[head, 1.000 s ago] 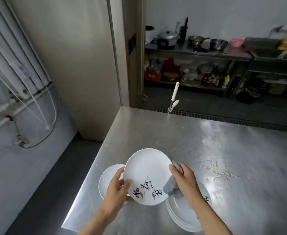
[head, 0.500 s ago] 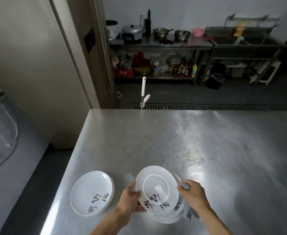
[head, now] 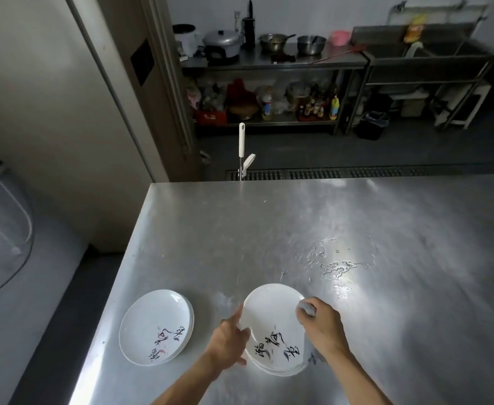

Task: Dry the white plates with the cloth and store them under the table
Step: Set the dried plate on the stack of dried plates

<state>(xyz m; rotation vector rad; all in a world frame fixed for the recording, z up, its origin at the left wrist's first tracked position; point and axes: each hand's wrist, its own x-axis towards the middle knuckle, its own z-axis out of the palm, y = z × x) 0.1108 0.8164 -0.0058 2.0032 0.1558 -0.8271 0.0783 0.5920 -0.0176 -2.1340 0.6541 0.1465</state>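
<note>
Two stacks of white plates with black writing lie near the front of the steel table point(head: 269, 223). The left stack point(head: 155, 327) is untouched. My left hand point(head: 230, 343) grips the left rim of the top plate point(head: 272, 323) on the right stack, thumb on its upper face. That plate lies face up, roughly level over the plates below it. My right hand point(head: 323, 327) holds a bunched grey cloth point(head: 307, 308) against the plate's right rim. More of the cloth hangs below my right wrist.
Water drops point(head: 335, 266) lie on the table behind the right stack. The table's left edge is close to the left stack. A white handle point(head: 241, 140) stands beyond the far edge. Shelves with pots point(head: 269, 45) and a sink point(head: 427, 51) line the back wall.
The top plate showed its underside half a second ago and now shows its printed face. My right hand with the cloth has moved onto its right rim. The view has turned right.
</note>
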